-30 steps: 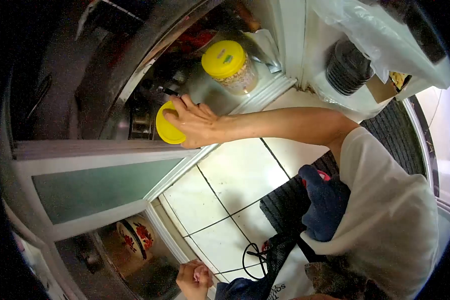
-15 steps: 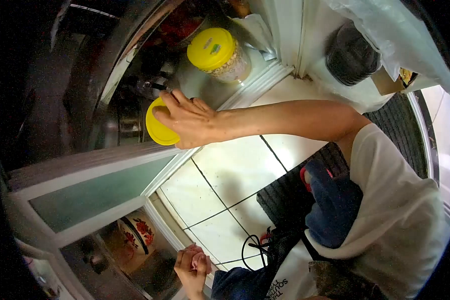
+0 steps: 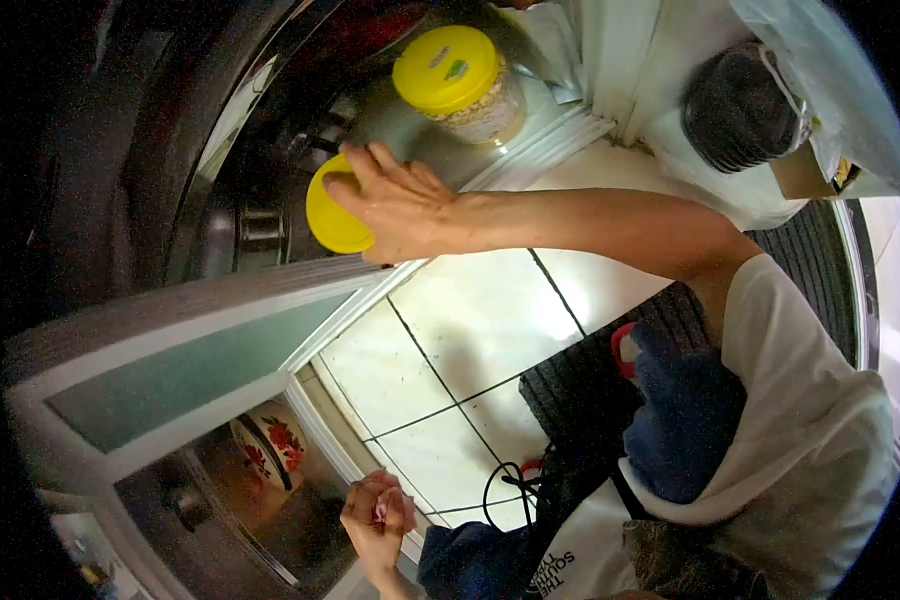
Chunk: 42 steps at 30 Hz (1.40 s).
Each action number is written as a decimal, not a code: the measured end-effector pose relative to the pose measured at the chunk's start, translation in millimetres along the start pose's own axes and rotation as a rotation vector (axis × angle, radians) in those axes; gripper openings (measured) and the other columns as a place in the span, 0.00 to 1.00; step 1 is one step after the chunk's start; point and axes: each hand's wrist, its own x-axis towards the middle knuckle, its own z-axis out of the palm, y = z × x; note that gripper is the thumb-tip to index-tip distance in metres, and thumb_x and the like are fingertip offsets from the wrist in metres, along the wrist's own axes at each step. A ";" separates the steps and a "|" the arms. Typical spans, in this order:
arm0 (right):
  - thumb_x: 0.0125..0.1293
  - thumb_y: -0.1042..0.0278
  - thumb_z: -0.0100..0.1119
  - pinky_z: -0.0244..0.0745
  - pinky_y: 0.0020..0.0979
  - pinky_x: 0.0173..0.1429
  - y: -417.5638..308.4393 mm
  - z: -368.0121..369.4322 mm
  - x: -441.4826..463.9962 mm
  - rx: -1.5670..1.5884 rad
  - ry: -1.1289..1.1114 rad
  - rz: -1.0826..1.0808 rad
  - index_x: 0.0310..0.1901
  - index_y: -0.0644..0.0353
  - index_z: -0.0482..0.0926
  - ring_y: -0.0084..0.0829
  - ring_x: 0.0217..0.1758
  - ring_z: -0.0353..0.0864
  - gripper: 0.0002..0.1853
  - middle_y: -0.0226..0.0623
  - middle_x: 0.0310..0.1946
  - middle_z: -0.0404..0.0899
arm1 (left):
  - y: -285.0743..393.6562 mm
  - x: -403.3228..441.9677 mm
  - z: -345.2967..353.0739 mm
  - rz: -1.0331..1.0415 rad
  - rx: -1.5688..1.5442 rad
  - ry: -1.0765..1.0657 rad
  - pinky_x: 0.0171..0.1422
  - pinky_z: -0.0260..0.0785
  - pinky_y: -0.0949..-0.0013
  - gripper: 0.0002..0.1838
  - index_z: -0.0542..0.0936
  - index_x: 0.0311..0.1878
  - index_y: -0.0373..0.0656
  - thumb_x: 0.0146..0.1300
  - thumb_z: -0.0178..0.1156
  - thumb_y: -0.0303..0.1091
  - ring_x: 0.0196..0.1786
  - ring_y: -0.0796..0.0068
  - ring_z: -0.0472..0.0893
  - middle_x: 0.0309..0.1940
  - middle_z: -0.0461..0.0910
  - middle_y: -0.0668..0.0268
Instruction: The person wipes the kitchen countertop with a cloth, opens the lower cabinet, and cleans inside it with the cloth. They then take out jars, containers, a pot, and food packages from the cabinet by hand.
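Observation:
My right hand (image 3: 400,205) is closed over a round yellow lid (image 3: 336,212) inside the open cabinet, its fingers curled at the lid's upper edge. Whatever is under this lid is hidden. Beyond the hand, a clear jar (image 3: 485,110) with a yellow lid and pale contents stands on the cabinet's floor. Low in the view, my left hand (image 3: 375,520) is closed on a crumpled pink cloth (image 3: 394,503), near the lower cabinet opening.
A cabinet door (image 3: 210,355) with a greenish panel stands open. Behind it is a container with red flowers (image 3: 270,450). Black stacked containers (image 3: 740,110) and a plastic bag (image 3: 840,70) are at upper right. White floor tiles (image 3: 470,330) and a dark mat (image 3: 580,390) lie below.
The view has shifted a little. My right hand stays on the yellow lid, and my left hand, still holding the pink cloth, appears slightly higher in the view.

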 end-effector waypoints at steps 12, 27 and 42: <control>0.42 0.53 0.73 0.57 0.45 0.69 35.0 24.1 12.9 -0.324 0.216 -0.164 0.64 0.55 0.65 0.49 0.66 0.61 0.45 0.51 0.63 0.64 | -9.7 11.1 -10.6 0.322 0.237 -0.013 0.37 0.74 0.62 0.07 0.80 0.34 0.40 0.49 0.61 0.27 0.32 0.63 0.81 0.31 0.80 0.58; 0.46 0.57 0.71 0.55 0.45 0.70 33.1 18.7 22.5 -0.266 0.180 -0.174 0.64 0.61 0.62 0.55 0.66 0.58 0.43 0.57 0.64 0.58 | 0.6 -20.6 -19.5 0.209 0.208 0.016 0.31 0.68 0.61 0.12 0.75 0.22 0.42 0.52 0.64 0.39 0.30 0.60 0.77 0.22 0.74 0.63; 0.46 0.61 0.70 0.56 0.43 0.68 9.5 -7.6 10.3 -0.298 0.104 -0.241 0.65 0.59 0.62 0.53 0.67 0.58 0.42 0.55 0.64 0.59 | -3.7 -35.7 -27.1 0.347 0.129 0.100 0.29 0.67 0.58 0.05 0.73 0.24 0.41 0.46 0.57 0.31 0.29 0.59 0.75 0.23 0.71 0.62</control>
